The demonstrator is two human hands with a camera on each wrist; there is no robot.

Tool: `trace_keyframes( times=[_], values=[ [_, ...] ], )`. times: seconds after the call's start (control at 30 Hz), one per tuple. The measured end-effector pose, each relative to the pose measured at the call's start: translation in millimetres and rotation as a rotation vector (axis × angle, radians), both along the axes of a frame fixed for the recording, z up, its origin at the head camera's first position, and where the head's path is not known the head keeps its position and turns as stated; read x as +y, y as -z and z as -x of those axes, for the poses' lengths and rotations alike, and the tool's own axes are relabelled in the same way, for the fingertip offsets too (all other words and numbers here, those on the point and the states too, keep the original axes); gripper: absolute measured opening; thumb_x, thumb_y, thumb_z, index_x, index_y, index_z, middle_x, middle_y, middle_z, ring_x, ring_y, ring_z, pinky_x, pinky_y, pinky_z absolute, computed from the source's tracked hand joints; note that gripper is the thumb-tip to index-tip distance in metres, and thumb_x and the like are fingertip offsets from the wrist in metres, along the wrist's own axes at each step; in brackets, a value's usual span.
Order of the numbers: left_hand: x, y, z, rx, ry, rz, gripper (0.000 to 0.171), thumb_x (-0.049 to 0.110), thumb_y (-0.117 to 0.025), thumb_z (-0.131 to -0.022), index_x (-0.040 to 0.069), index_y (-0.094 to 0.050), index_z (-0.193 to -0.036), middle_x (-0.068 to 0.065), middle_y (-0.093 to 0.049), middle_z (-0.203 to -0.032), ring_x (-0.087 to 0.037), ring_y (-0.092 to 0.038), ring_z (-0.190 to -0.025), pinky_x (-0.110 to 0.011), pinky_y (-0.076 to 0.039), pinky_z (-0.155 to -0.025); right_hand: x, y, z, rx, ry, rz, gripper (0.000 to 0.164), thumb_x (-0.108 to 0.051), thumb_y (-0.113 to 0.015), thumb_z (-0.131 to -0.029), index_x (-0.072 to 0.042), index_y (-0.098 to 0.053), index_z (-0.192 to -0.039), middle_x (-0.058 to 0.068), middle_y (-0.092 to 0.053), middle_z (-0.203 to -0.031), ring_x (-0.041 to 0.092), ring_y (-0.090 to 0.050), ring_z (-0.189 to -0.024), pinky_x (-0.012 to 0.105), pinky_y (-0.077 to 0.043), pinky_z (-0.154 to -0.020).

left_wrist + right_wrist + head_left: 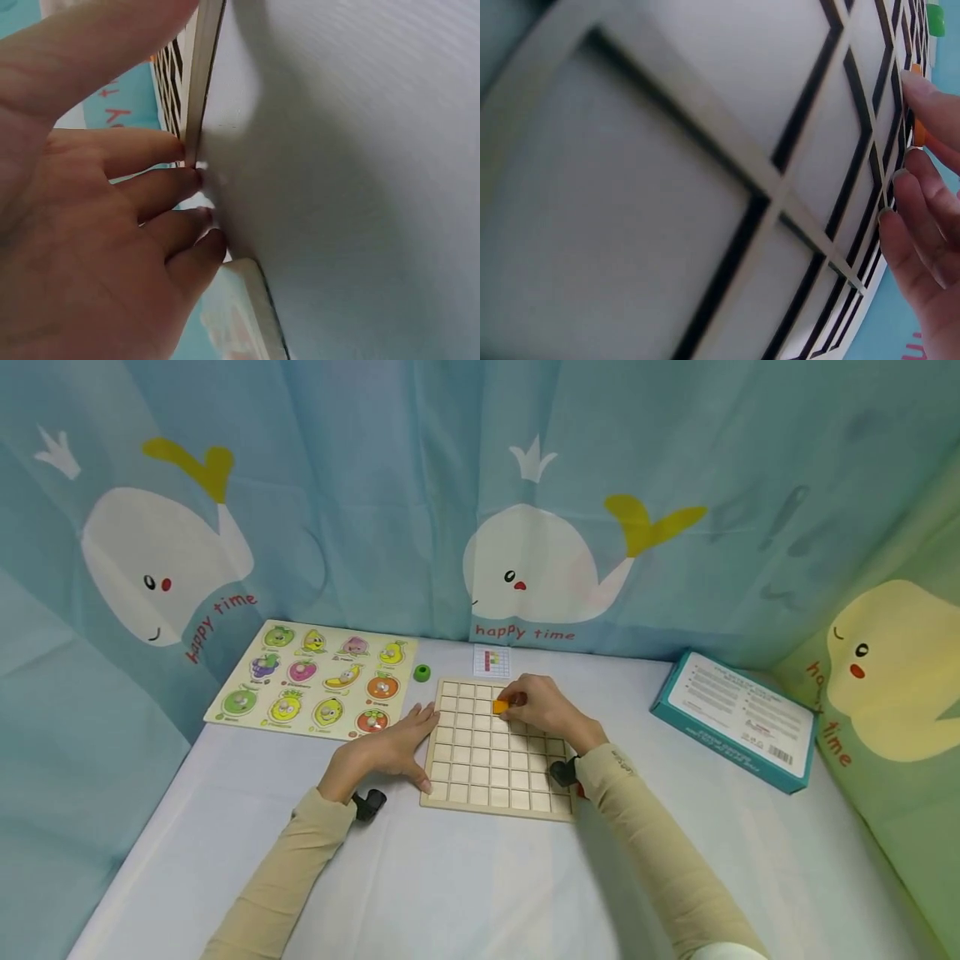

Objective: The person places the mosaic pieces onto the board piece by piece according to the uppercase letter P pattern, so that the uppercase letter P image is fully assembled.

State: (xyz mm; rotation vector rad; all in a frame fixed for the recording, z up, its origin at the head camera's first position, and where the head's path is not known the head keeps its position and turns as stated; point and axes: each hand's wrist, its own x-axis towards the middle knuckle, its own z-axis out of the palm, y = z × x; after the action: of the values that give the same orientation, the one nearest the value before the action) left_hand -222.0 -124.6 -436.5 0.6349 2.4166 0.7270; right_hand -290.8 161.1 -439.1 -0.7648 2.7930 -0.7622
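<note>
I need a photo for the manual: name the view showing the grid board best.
The head view: nearly all the grid board shows, despite the right hand. Left wrist: mostly its edge. Right wrist: close, cropped cells.

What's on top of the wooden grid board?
Over the wooden grid board, the right hand pinches an orange piece. The left hand touches the board's left edge. Squares under the right hand and wrist are covered, so I can't see whether they hold anything.

A small fabric-screened tabletop play corner, as we read it, pale blue curtains (382,527) printed with white cartoon whales (528,564) and red "happy time" lettering (497,632), a white cloth-covered worktop (450,885), a cream rectangular fruit-picture board (407,662), a pale wooden grid board (480,757), building type unclear
</note>
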Motion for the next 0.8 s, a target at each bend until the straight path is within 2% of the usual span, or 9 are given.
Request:
trace_keyframes(
  times=[0.2,0.43,0.8],
  values=[
    [5.0,-2.4,-2.3,0.01,-0.001,-0.003,0.119,0.023,-0.092,-0.076,-0.005,-0.014,-0.163,-0.019,-0.001,-0.173,-0.037,0.003,-0.16,-0.052,-0.013,-0.129,6.0,-0.7,-6.3,-0.002,0.027,0.017,0.025,-0.012,-0.08,-0.089,-0.002,-0.078,-0.112,0.01,-0.072,-0.098,0.022,-0.065,-0.087,0.037,-0.055,-0.079],
    [5.9,-4.8,-3.7,0.008,0.001,0.011,0.12,0.024,-0.092,-0.077,-0.004,-0.014,-0.163,-0.018,0.0,-0.173,-0.037,0.003,-0.16,-0.051,-0.014,-0.129,21.7,-7.1,-21.5,-0.024,0.062,0.08,0.022,-0.006,-0.069,-0.095,-0.003,-0.076,-0.116,0.013,-0.074,-0.11,0.027,-0.068,-0.097,0.045,-0.057,-0.087],
    [-0.2,-2.5,-1.5,0.007,0.0,-0.003,0.122,0.024,-0.093,-0.076,-0.006,-0.012,-0.162,-0.021,0.001,-0.172,-0.039,0.003,-0.16,-0.053,-0.013,-0.129,53.9,-16.6,-40.5,-0.021,0.125,0.044,0.021,-0.01,-0.07,-0.096,-0.002,-0.077,-0.114,0.013,-0.074,-0.108,0.025,-0.064,-0.091,0.041,-0.056,-0.081]
  ],
)
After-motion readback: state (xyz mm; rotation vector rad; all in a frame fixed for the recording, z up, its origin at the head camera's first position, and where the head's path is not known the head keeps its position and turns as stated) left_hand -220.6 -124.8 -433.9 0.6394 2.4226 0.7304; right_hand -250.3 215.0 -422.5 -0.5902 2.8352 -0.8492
